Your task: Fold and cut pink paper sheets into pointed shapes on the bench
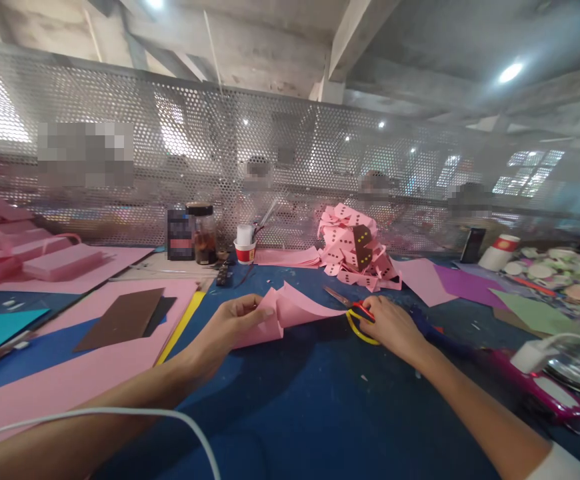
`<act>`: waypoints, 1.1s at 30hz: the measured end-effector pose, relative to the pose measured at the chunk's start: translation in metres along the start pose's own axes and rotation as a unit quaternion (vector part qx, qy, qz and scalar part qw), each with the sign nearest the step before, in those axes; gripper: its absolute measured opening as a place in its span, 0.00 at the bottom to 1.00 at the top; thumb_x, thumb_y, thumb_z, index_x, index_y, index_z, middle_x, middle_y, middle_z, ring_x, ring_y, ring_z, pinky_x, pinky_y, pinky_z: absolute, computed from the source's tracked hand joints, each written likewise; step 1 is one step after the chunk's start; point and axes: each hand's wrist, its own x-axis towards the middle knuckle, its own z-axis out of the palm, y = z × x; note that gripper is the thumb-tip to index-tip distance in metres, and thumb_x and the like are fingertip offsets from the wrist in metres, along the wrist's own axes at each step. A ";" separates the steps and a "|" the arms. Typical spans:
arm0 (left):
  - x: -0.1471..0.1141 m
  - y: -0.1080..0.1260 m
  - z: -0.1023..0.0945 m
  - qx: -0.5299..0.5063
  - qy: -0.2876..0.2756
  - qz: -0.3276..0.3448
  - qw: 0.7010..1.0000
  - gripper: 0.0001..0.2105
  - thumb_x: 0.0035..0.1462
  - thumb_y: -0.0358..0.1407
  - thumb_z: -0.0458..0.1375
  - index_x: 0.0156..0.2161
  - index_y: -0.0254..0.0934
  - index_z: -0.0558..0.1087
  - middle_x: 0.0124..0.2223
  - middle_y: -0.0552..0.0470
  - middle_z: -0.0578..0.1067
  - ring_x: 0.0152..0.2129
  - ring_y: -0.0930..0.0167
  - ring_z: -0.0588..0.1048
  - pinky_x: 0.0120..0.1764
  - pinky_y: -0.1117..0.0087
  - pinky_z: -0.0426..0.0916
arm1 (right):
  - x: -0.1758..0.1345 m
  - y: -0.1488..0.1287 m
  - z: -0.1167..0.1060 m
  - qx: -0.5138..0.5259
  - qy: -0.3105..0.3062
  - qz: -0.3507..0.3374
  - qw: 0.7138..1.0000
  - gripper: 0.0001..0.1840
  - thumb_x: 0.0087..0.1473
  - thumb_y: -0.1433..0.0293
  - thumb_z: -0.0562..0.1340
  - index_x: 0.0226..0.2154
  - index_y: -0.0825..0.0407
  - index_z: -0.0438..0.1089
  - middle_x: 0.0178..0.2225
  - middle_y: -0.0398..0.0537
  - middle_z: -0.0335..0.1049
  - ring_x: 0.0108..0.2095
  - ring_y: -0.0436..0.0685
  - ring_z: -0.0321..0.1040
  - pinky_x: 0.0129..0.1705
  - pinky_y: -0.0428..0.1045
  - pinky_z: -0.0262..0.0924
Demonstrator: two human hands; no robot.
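My left hand (pixel 243 317) pinches a curled pink sheet (pixel 295 310) between thumb and fingers, above the blue table. One pointed end of the sheet reaches right toward the scissors. My right hand (pixel 395 327) is closed on scissors (pixel 355 323) with red and yellow handles, their blades pointing up and left. Whether the sheet touches the scissors I cannot tell. Behind my hands stands a heap of folded pink pieces (pixel 345 243) with rows of dark holes, and one brown piece (pixel 363 245) with yellow dots among them.
On the left lie large pink sheets (pixel 70 393), a brown sheet (pixel 123 320) and pink boxes. A lidded jar (pixel 205 237) and a paper cup (pixel 245 252) stand at the back. A magenta device (pixel 545 393) lies right. A white cable (pixel 170 413) crosses my left forearm.
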 end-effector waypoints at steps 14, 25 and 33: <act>0.008 -0.009 -0.006 -0.043 0.034 0.002 0.999 0.14 0.50 0.44 0.66 0.34 0.36 0.73 0.29 0.55 0.77 0.23 0.75 0.70 0.28 0.75 0.59 | 0.001 -0.009 -0.015 0.521 -0.025 0.088 0.849 0.16 0.46 0.62 0.67 0.36 0.54 0.67 0.23 0.39 0.62 0.23 0.50 0.60 0.25 0.46 0.52; 0.012 -0.014 -0.008 -0.067 0.062 -0.009 0.996 0.14 0.47 0.44 0.67 0.31 0.36 0.72 0.27 0.55 0.74 0.22 0.74 0.68 0.26 0.75 0.58 | -0.056 -0.070 -0.033 0.578 -0.243 -0.114 0.771 0.10 0.54 0.70 0.60 0.42 0.52 0.66 0.33 0.42 0.64 0.29 0.48 0.57 0.30 0.45 0.52; 0.005 -0.002 -0.003 -0.040 0.074 0.026 0.996 0.14 0.49 0.47 0.65 0.33 0.37 0.74 0.30 0.55 0.75 0.26 0.71 0.70 0.32 0.72 0.62 | -0.065 -0.083 -0.037 0.541 -0.318 -0.102 0.772 0.04 0.56 0.72 0.58 0.37 0.52 0.65 0.25 0.36 0.55 0.24 0.46 0.50 0.25 0.43 0.46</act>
